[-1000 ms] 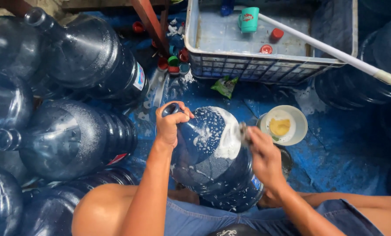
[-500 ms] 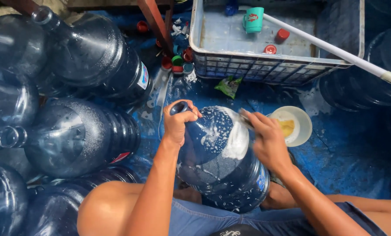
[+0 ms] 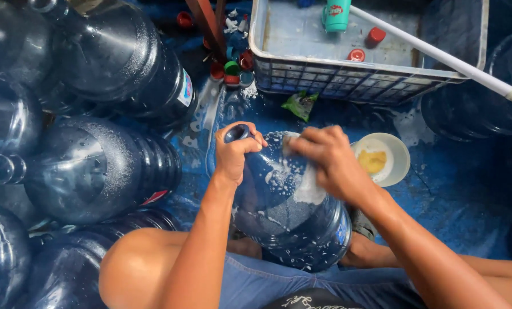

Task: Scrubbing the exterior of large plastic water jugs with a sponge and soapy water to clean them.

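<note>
Wet floor; hands [image 3: 236, 151] (both closed) gripping jug [image 3: 284, 212]

This looks like a water-refill station's washing area, worked on the floor. Large blue water jugs [image 3: 90, 171] lie crowded to the left of the left hand [image 3: 236, 151]. Beyond both hands stands a grey plastic crate [image 3: 347, 77], with loose bottle caps [image 3: 230, 68] beside it. Just right of the right hand [image 3: 330, 163] sits a small bowl of yellow soap [image 3: 381, 160] on the wet blue floor [image 3: 456, 194].
</note>
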